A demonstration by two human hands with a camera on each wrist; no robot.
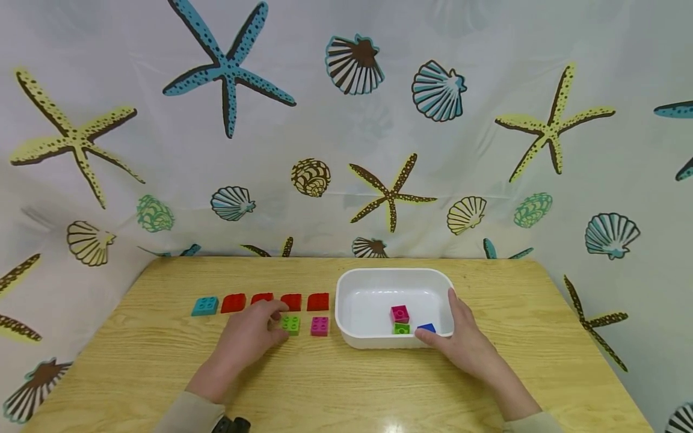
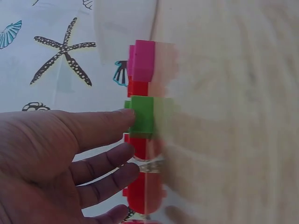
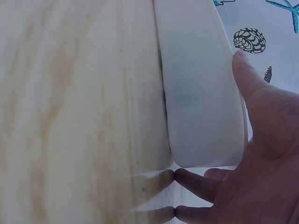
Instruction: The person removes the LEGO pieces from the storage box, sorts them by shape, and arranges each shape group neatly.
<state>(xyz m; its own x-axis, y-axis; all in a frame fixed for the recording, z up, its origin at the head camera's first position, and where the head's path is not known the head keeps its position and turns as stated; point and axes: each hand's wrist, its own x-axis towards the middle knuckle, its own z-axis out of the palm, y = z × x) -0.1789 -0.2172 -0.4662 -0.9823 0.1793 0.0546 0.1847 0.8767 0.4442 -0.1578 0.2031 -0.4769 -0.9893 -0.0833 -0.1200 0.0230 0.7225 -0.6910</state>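
On the wooden table my left hand (image 1: 248,335) reaches around a lime green toy brick (image 1: 290,325). Its thumb tip is right at the brick (image 2: 142,115) in the left wrist view, while the other fingers stay spread behind. A magenta brick (image 1: 319,326) stands just right of the green one. Behind runs a row of several red bricks (image 1: 317,302), with a teal brick (image 1: 205,306) at its left end. My right hand (image 1: 470,343) rests at the front right corner of a white plastic bin (image 1: 373,341), thumb over the rim and fingers spread along its end.
Inside the bin are a magenta brick (image 1: 400,314), a green brick (image 1: 402,329) and a blue brick (image 1: 428,328), partly behind my right thumb. A cloth (image 1: 346,132) printed with starfish and shells hangs around the back and sides of the table (image 1: 346,385).
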